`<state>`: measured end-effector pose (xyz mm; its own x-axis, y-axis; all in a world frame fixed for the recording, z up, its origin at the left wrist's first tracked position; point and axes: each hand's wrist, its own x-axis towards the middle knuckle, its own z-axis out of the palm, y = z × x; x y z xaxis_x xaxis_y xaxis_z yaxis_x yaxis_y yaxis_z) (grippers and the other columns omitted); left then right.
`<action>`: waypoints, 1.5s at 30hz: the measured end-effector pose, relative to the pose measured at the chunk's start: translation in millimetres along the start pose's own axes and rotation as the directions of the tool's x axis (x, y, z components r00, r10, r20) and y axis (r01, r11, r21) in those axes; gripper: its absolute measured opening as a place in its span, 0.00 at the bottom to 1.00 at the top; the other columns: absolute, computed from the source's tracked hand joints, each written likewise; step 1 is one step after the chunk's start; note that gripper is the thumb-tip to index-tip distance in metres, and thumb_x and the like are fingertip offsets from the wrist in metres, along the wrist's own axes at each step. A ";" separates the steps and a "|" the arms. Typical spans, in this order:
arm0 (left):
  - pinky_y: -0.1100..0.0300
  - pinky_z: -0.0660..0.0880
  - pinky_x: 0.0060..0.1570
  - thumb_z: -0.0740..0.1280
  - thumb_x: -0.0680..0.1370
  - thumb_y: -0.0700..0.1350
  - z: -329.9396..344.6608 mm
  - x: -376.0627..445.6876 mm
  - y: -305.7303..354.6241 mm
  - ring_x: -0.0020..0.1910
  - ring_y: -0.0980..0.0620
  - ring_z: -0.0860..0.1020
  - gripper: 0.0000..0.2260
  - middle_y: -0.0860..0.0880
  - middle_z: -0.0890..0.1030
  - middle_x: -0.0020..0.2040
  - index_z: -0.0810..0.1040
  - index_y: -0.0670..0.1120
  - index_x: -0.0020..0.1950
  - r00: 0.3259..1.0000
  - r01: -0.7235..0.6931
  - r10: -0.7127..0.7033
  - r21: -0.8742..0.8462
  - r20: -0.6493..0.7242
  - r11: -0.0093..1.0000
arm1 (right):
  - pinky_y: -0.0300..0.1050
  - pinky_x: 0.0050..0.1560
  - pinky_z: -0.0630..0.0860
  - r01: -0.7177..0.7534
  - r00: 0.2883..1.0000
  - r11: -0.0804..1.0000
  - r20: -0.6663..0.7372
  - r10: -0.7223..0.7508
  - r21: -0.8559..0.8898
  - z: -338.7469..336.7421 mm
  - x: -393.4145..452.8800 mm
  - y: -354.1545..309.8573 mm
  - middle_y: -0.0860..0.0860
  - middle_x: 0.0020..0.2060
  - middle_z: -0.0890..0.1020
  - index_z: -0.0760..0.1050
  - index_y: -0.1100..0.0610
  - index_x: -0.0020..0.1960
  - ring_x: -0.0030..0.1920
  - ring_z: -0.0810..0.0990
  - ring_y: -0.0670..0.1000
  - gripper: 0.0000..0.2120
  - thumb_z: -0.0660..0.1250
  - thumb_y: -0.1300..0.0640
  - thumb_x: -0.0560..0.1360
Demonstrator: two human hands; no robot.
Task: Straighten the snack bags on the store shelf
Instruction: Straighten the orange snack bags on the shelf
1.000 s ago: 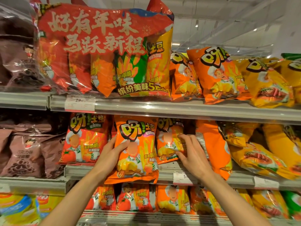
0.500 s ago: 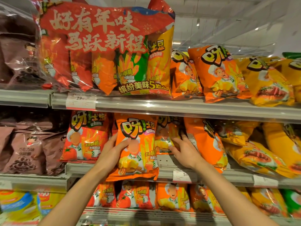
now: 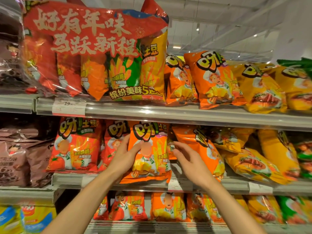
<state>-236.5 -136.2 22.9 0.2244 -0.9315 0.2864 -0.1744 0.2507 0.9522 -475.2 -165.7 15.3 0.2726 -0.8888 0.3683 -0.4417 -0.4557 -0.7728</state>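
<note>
Far left, cut off by the frame edge: brown snack bags [image 3: 15, 159] stacked on the middle shelf [image 3: 67, 180], print too blurred to read. Above, on the top shelf [image 3: 185, 115], one big clear multipack [image 3: 94, 53] holding five small packs side by side: two red, one orange, one green, one yellow. Below it a price tag [image 3: 68, 105] marked 19, smaller digits unreadable.

On the middle shelf, two red tomato bags [image 3: 76, 146], the second half hidden behind the left hand [image 3: 125, 159]. Fingers behind and thumb across the front of the orange bag [image 3: 150, 154], gripping its left edge; bag upright, bottom seam hanging over the shelf lip. Just beside its right edge, the right hand [image 3: 190, 162], fingers loosely spread and curved, holding nothing, fingertips near a partly hidden bag behind. Next right, one orange bag tilted [image 3: 199, 146], leaning left, logo sideways. Further right, yellow bags [image 3: 249, 159] slumped in a heap, count unclear; a green bag [image 3: 303, 156] cut off at the edge.

Bottom shelf: row of red and orange bags [image 3: 148, 206], tops hidden by the shelf rail.
</note>
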 end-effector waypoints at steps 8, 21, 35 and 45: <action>0.53 0.58 0.75 0.57 0.83 0.58 50.4 14.4 -13.0 0.79 0.47 0.59 0.31 0.46 0.59 0.80 0.51 0.46 0.81 0.999 -0.040 0.041 0.327 0.003 0.944 | 0.48 0.71 0.70 0.020 1.000 0.987 -0.008 -0.022 -0.157 14.1 -4.5 11.5 0.41 0.73 0.68 0.55 0.43 0.79 0.71 0.68 0.42 0.35 0.67 0.41 0.77; 0.59 0.59 0.73 0.62 0.81 0.58 23.9 1.4 -21.8 0.77 0.56 0.59 0.32 0.53 0.59 0.79 0.51 0.60 0.81 0.939 -0.317 0.189 0.510 0.288 0.800 | 0.42 0.72 0.64 0.078 0.993 0.956 -0.061 -0.099 -0.282 20.0 -7.0 15.6 0.45 0.78 0.60 0.47 0.41 0.80 0.76 0.61 0.45 0.35 0.62 0.43 0.80; 0.50 0.58 0.75 0.60 0.82 0.56 36.6 -5.4 -23.2 0.81 0.47 0.48 0.27 0.46 0.50 0.82 0.57 0.55 0.80 0.956 -0.286 0.249 0.702 0.158 0.653 | 0.43 0.73 0.61 -0.068 0.997 0.974 0.033 0.077 -0.215 15.2 0.9 3.5 0.47 0.77 0.63 0.51 0.44 0.81 0.77 0.61 0.49 0.33 0.62 0.43 0.81; 0.58 0.70 0.55 0.72 0.76 0.43 53.8 -18.4 -18.9 0.58 0.50 0.72 0.10 0.49 0.72 0.56 0.80 0.46 0.57 0.826 -0.419 0.563 0.704 0.033 0.574 | 0.43 0.42 0.79 -0.025 0.981 0.982 -0.195 -0.013 -0.188 -76.9 -15.5 -4.0 0.43 0.41 0.85 0.80 0.45 0.55 0.41 0.82 0.42 0.07 0.65 0.51 0.79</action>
<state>-288.8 -137.9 -6.1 0.0553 -0.6371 0.7688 -0.8689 0.3486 0.3514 -543.4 -153.8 52.4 0.1059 -0.8751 0.4722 -0.6009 -0.4347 -0.6708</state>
